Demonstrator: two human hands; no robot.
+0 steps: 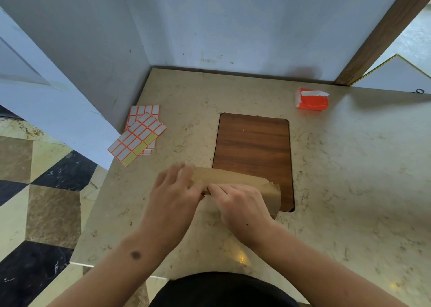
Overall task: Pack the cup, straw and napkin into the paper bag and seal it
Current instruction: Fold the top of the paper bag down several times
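Marble-pattern counter (349, 190) in corner by pale wall, with wooden inset panel (253, 152). Paper bag (233, 178) stood at near edge of panel, top folded over. Left hand (172, 197) gripped left end of fold, fingers curled over it; right hand (240, 204) pressed fold down, fingers bent on paper. Cup and straw not visible, probably already inside bag. Orange napkin pack (312, 99) lay well apart, at far right. Label sticker sheets (137, 136) lay at left, some labels already gone. Judgement: packing seemed done, fold in hand; sticker seal was left to do.
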